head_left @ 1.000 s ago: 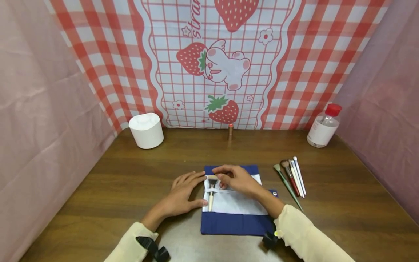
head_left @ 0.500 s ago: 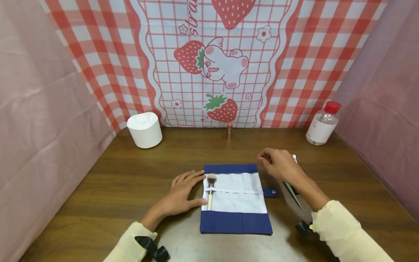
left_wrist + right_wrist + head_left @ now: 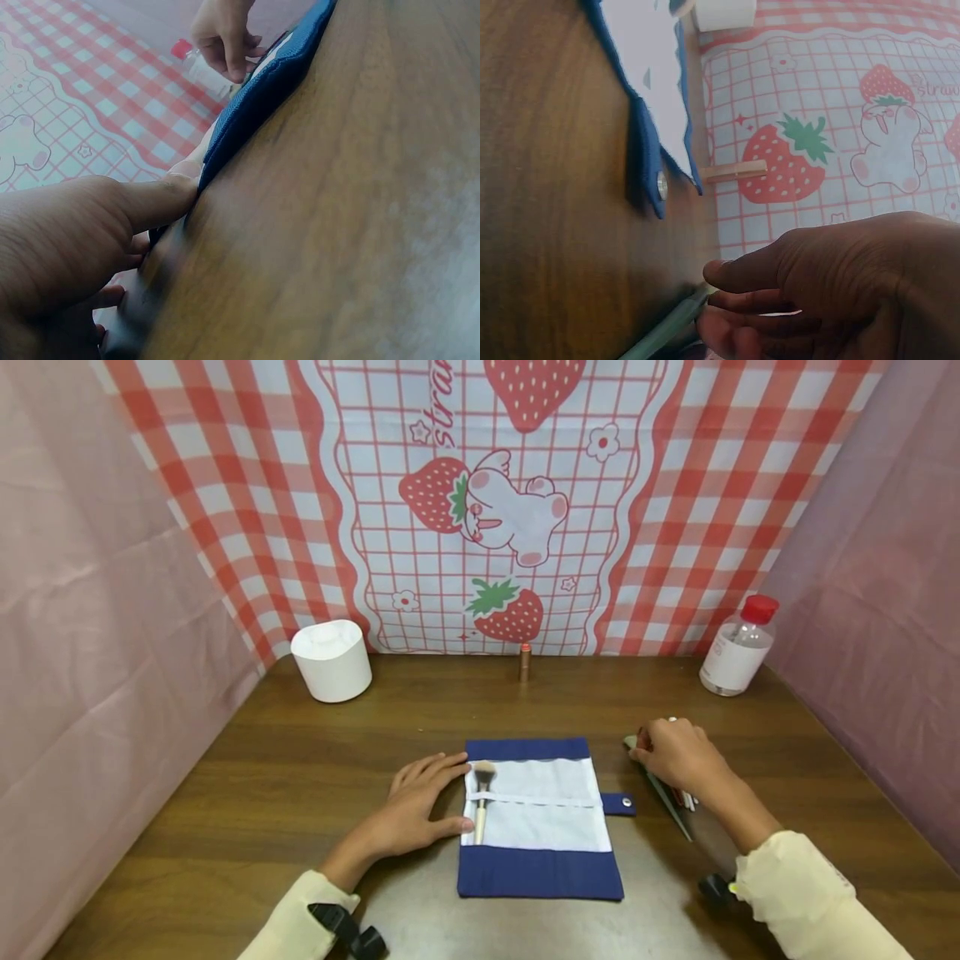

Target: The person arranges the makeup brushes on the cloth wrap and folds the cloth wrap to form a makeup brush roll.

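The left hand (image 3: 416, 810) lies spread, fingertips and thumb on the left edge of the brush roll (image 3: 555, 823). The right hand (image 3: 681, 758), fingers bent, is at the green brush's (image 3: 670, 802) bristle end, right of the roll on the surface (image 3: 262, 827); I cannot tell whether it pinches it. The brush looks light and stiff, with soft bristles; its slim handle seems the safest hold.

In the head view, the right grip (image 3: 678, 755) hides most of the pale-handled brushes (image 3: 689, 801).
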Action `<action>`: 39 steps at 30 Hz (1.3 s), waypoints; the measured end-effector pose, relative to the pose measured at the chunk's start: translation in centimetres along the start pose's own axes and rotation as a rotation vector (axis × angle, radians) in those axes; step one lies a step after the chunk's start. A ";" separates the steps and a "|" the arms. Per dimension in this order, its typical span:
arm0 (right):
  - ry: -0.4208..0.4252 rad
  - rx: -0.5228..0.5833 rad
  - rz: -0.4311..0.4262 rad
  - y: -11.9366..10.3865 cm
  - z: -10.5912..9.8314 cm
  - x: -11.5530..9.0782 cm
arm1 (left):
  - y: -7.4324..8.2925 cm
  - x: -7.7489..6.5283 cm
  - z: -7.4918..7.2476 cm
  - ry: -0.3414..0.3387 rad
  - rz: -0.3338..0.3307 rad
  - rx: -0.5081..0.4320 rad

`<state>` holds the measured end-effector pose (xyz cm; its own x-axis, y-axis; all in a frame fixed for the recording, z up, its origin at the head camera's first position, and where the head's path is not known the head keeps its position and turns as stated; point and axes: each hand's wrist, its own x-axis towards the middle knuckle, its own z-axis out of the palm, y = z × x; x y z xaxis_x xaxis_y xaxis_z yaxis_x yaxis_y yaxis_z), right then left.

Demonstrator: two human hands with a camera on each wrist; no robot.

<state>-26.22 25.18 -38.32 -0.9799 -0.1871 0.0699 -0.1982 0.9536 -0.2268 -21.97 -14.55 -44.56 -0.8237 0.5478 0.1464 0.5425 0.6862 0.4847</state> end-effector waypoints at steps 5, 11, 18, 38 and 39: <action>-0.009 -0.009 0.003 0.0 0.7 -0.2 | 0.0 0.0 0.0 0.006 0.008 -0.004; -0.010 -0.006 0.001 -0.2 0.9 -0.2 | 0.1 0.0 -0.1 0.007 0.007 -0.003; 0.027 0.048 0.026 -0.4 0.2 -0.2 | 0.1 0.0 -0.1 0.005 0.004 -0.008; 0.197 0.445 0.011 -0.2 -1.3 0.6 | 0.0 0.0 -0.2 -0.008 0.002 -0.024; 0.195 0.470 0.014 -0.2 -1.4 0.6 | 0.0 0.0 -0.2 -0.008 0.005 -0.025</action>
<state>-26.75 25.19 -36.92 -0.9686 -0.0842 0.2338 -0.2182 0.7380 -0.6385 -21.99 -14.64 -44.44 -0.8196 0.5550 0.1420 0.5420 0.6711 0.5058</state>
